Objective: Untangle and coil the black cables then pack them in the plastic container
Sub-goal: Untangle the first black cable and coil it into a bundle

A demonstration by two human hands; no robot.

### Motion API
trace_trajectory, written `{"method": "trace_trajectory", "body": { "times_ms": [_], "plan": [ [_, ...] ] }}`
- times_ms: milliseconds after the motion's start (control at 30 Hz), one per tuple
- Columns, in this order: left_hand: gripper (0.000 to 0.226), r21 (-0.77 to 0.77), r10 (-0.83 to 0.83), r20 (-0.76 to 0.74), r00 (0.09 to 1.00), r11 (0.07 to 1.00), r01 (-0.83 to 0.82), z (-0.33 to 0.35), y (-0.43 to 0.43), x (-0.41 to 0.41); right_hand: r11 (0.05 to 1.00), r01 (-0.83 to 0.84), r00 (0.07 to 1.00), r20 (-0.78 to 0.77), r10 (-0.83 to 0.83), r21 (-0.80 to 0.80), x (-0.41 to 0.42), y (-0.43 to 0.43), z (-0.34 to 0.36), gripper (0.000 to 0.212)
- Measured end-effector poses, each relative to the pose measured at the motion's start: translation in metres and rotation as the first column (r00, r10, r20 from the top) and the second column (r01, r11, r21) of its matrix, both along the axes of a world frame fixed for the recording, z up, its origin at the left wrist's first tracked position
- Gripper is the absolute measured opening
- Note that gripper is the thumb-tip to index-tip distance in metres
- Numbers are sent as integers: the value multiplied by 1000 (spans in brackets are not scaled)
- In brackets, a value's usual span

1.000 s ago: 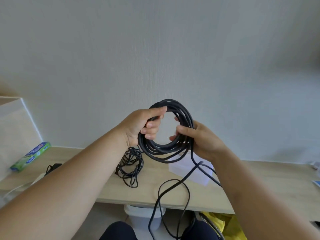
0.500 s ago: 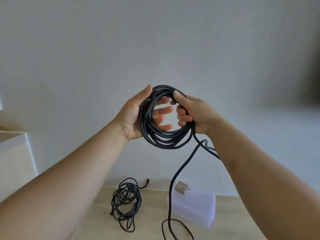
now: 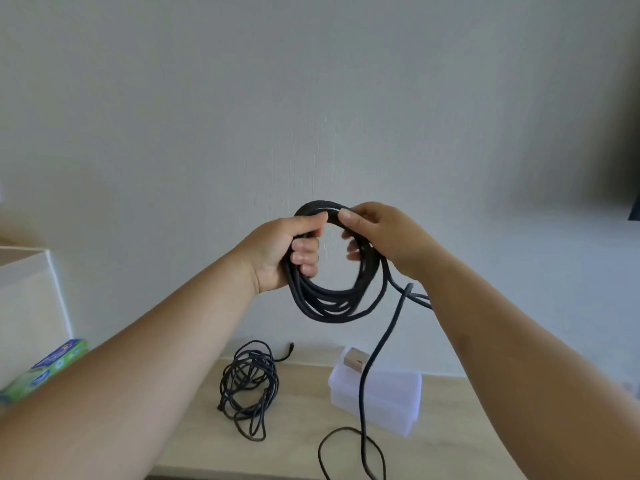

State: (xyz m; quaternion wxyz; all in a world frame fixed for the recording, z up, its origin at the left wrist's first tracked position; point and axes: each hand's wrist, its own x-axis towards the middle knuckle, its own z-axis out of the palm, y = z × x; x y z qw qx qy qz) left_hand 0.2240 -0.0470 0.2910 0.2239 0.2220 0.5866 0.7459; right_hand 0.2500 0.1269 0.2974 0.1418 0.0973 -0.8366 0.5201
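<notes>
Thick cable coil point(image 3: 332, 301), which I hold: matt, smooth, rubbery-looking sheath.
Thin cable bundle point(image 3: 247, 386): smooth plastic-looking sheath, dull sheen.
Container point(image 3: 391, 398): frosted, translucent plastic.
Desk point(image 3: 301, 427): pale wood grain, matt.
Wall point(image 3: 311, 98): matt, finely textured covering.

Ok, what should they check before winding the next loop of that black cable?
1. The left hand grips the coil firmly: ok.
2. The right hand pinches the coil's top: ok.
3. The loose end hangs free of knots: cannot tell; it loops on the table and leaves the picture.
4. The plastic box is ready to fill: cannot tell; a small tan block sits at its back corner.
5. The other cable is coiled: not ok; it lies in a loose tangle on the table.
</notes>
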Motion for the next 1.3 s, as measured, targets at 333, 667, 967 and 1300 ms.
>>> {"method": "trace_trajectory", "body": {
  "times_ms": [333,667,967,1300],
  "plan": [
    [33,98,282,51,958,953,-286,-30,-13,-19,910,367,913,264,-312,-194,19,-18,-120,51],
    [42,-147,338,-349,874,902,-407,-46,-42,-23,837,349,919,21,-394,420,-8,19,-90,27],
    [51,-63,-266,-252,930,964,259,-19,-46,-9,893,438,899,21,-438,-106,-12,79,-88,12],
    [45,218,-67,-153,986,971,100,1,-3,1,974,228,972,67,-226,-21,-22,36,-132,11]
  ]
}}
